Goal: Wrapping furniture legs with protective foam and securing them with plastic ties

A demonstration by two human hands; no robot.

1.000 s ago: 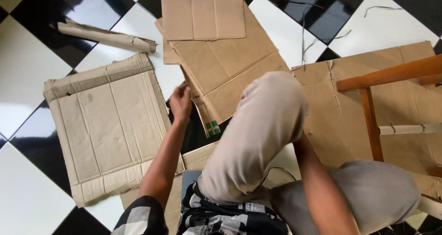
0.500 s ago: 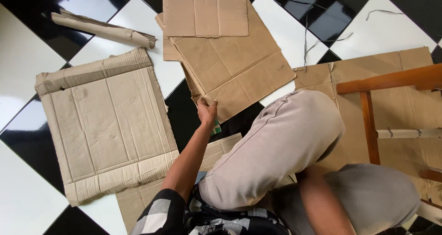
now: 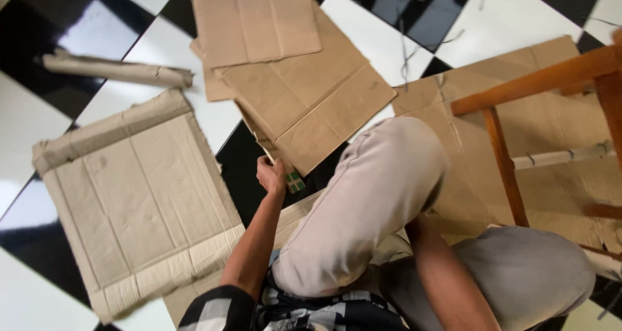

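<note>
View from the head camera, looking down at a person crouched on a black-and-white checkered floor (image 3: 531, 20). The left hand (image 3: 271, 175) reaches toward 12 o'clock and grips the near corner of a flattened brown cardboard sheet (image 3: 311, 101); its fingers are closed on the edge, a pinch that suits dragging or lifting a thin, floppy panel. A small green-and-white label (image 3: 295, 182) shows just beside the hand at that corner. A smaller cardboard piece (image 3: 256, 20) lies on top of the gripped sheet at 12 o'clock. A large taped cardboard panel (image 3: 133, 195) lies flat at 9 o'clock, apart from the hand, and a rolled cardboard tube (image 3: 116, 70) rests at 10 o'clock. The raised knee (image 3: 382, 188) hides the right hand, so its fingers cannot be judged. A wooden chair frame (image 3: 518, 110) stands at 2 o'clock on further cardboard (image 3: 453, 143).
</note>
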